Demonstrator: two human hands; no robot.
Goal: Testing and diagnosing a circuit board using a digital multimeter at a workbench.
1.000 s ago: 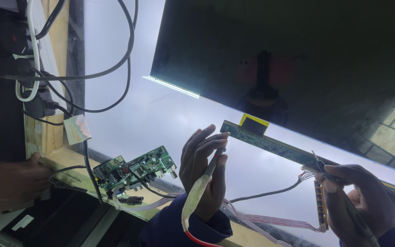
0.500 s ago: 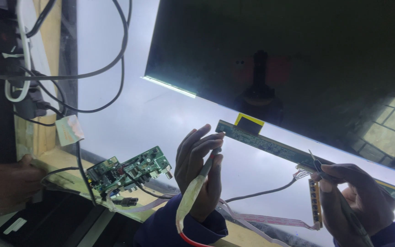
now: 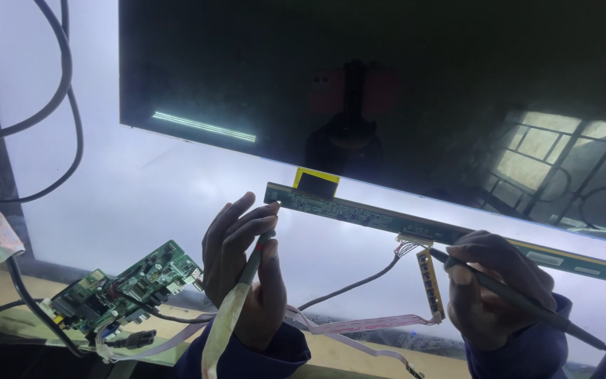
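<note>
My left hand [image 3: 243,270] pinches a thin probe wrapped in pale tape [image 3: 231,309], its tip raised toward the left end of a long narrow green strip board [image 3: 359,210]. That board hangs by a yellow flex tab [image 3: 315,181] from the lower edge of a large dark display panel [image 3: 387,84]. My right hand [image 3: 492,291] grips a black probe [image 3: 513,298] whose tip sits at a small narrow yellowish board [image 3: 431,284] with a white wire connector [image 3: 409,244].
A green main circuit board [image 3: 131,284] lies at the lower left on a wooden ledge, with ribbon and black cables running from it. Thick black cables [image 3: 64,105] loop at the upper left. Behind everything glows a white backlit sheet [image 3: 142,189].
The view has shifted left and closer. A person's hand at the far left edge is gone from view. My left hand has risen nearer the strip board's left end.
</note>
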